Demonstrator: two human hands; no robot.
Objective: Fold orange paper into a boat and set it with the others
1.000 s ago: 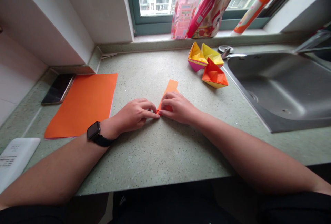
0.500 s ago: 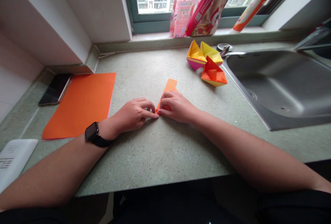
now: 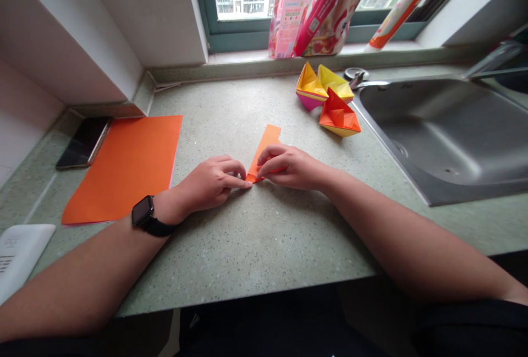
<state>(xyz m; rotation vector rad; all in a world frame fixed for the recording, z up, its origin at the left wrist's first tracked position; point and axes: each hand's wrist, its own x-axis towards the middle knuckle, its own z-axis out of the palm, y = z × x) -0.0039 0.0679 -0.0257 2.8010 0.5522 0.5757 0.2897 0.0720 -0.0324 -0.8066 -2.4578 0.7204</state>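
Note:
A folded strip of orange paper (image 3: pixel 267 138) lies slantwise on the counter, with a step cut into its right edge and a small fold at the near end. My left hand (image 3: pixel 215 182) is closed at the near left corner, its fingertips pinching the paper there. From the right, my right hand (image 3: pixel 292 166) is closed with its fingertips on the near right part of the fold and covers some of the paper. A black watch (image 3: pixel 143 212) is on my left wrist.
Orange sheets (image 3: pixel 127 167) lie at left, beside a phone (image 3: pixel 84 141) and a white object (image 3: pixel 25 252). Several folded paper boats stand back right, the red one (image 3: pixel 339 116) nearest. A steel sink (image 3: pixel 454 142) is at right. A pink bottle (image 3: pixel 289 18) stands on the windowsill.
My right hand has lifted its thumb side slightly and shifted right along the near fold, uncovering more of it. The left hand stays at the corner. The view has shifted slightly.

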